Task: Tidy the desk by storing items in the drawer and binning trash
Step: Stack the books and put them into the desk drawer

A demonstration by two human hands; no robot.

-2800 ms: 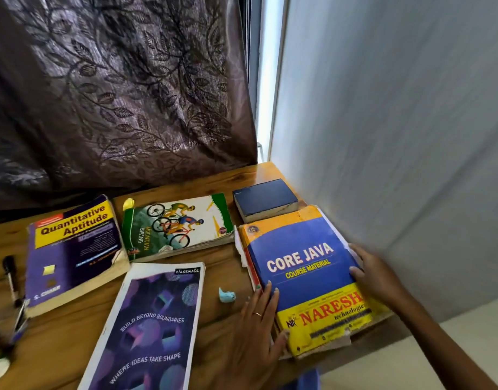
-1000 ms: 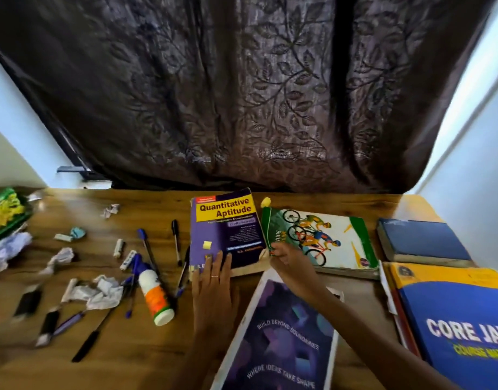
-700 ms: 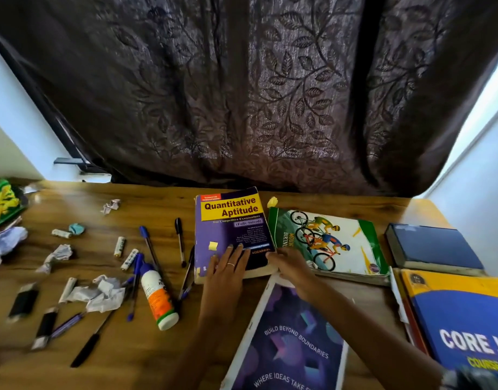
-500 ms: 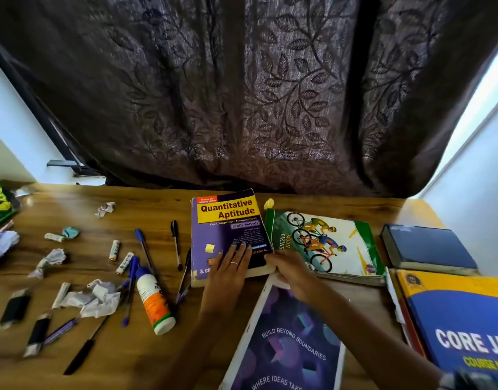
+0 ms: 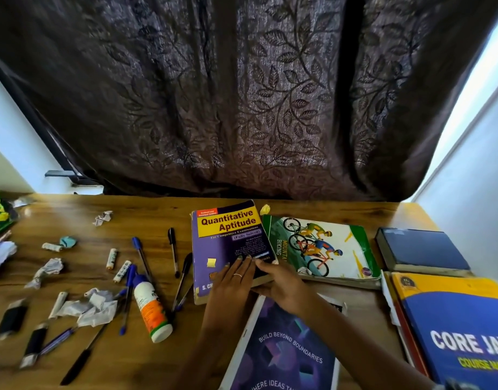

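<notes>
Lying on the wooden counter [image 5: 157, 370], crumpled white paper scraps [image 5: 91, 306], blue pens [image 5: 141, 256] and a white-and-orange glue bottle [image 5: 150, 311] are seen at left. The purple "Quantitative Aptitude" book [image 5: 228, 240] is pressed flat by the left hand [image 5: 232, 285], fingers spread, while its near right corner is pinched in the right hand [image 5: 281, 285] grip.

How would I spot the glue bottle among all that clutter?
Start at the purple-and-yellow Quantitative Aptitude book mid-desk and look left, past the pens. The white bottle with an orange label lies on its side there, much fatter than the pens around it.
</notes>
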